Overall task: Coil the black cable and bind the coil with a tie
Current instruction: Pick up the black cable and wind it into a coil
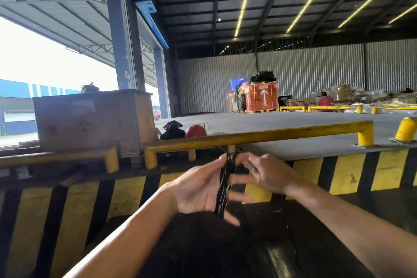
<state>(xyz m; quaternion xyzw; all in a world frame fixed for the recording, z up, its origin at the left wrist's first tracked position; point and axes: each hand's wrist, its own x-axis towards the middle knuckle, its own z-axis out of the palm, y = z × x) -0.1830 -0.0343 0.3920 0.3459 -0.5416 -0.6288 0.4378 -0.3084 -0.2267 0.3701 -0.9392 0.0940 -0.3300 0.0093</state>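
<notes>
My left hand (200, 189) holds a narrow coil of black cable (223, 187) upright between palm and fingers, in the middle of the view. My right hand (268, 171) is just right of the coil's top, fingers spread and blurred, touching or close to the cable's upper end. A loose strand of black cable (287, 225) hangs down below my right wrist over the dark surface. No tie can be made out.
A yellow guard rail (259, 135) runs across just beyond my hands, above a yellow-and-black striped kerb (343, 178). A grey crate (90, 119) stands at the left. Far back are an orange crate (261, 97) and a seated person (325, 101).
</notes>
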